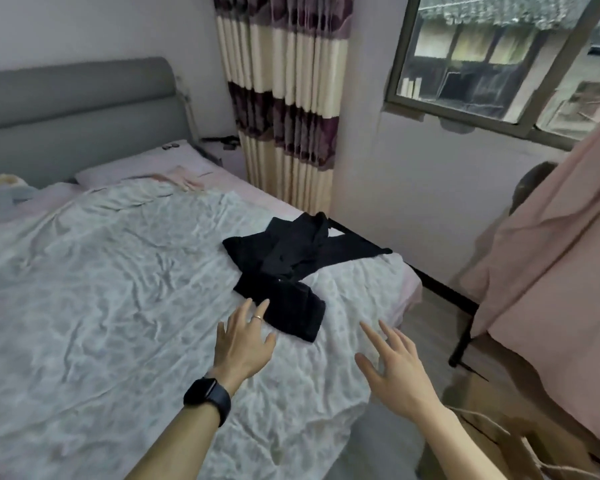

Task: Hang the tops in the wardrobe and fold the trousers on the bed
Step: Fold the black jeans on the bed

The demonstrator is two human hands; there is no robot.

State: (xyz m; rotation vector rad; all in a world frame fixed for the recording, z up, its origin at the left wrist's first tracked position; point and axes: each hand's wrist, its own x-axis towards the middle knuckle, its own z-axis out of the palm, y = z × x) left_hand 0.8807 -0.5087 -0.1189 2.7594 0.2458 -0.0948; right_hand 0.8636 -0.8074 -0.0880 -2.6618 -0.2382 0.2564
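Observation:
A heap of black garments lies on the bed near its right edge; the nearest piece looks folded into a rectangle. My left hand, with a ring and a black wrist watch, hovers with fingers spread, its fingertips at the folded piece's near-left edge. Off to the right of the garments, my right hand is held over the bed's corner with fingers spread and nothing in it. No wardrobe door or hanger is visible.
The crumpled pale sheet covers the bed, with a pillow and grey headboard at the far end. A pink fabric-covered rack stands at the right, across a narrow floor gap. A striped curtain and a window are behind.

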